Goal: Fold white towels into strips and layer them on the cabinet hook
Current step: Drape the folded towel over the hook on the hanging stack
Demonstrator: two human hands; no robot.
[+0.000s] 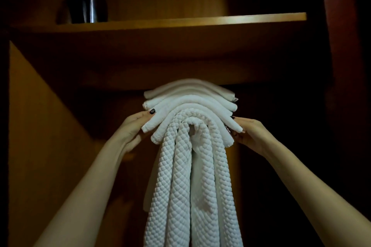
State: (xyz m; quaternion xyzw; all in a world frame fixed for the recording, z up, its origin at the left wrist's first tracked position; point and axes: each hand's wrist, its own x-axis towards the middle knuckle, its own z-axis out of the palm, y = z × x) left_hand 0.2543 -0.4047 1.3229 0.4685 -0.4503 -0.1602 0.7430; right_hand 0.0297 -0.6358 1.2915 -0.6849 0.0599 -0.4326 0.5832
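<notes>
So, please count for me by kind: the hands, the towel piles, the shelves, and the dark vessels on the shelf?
Hands: 2, the left hand and the right hand
Towel piles: 1, the white towel pile
Shelves: 1, the wooden shelf
Dark vessels: 2, a taller vessel and a shorter vessel
Total: 6

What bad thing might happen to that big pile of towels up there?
The folded strips are stacked high, gripped at both ends by the left hand and right hand; once they let go, the top ones might slide off. The stack looks close under the shelf, so another layer may not fit.
</notes>
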